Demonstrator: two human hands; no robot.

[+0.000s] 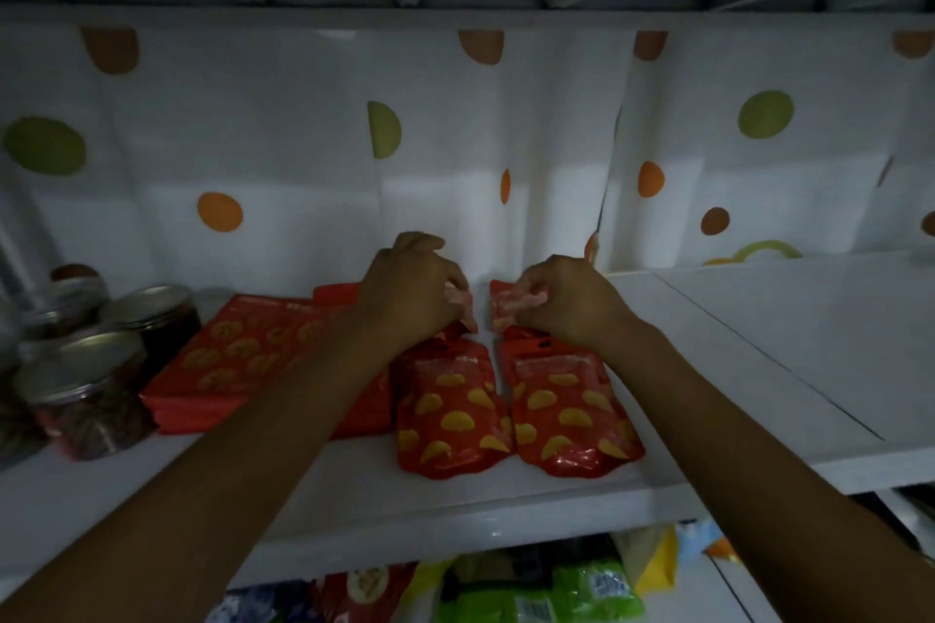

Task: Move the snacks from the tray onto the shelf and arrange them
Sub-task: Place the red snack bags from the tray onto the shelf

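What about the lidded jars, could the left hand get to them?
Probably yes: the jars stand left of the left hand on the same shelf, only flat red packets between, though it pinches a packet now.

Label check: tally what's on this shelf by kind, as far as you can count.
Red pouches with yellow print: 2
Small red packs, held: 2
Stack of flat red packs: at least 1
Lidded jars: at least 3
Total: at least 8
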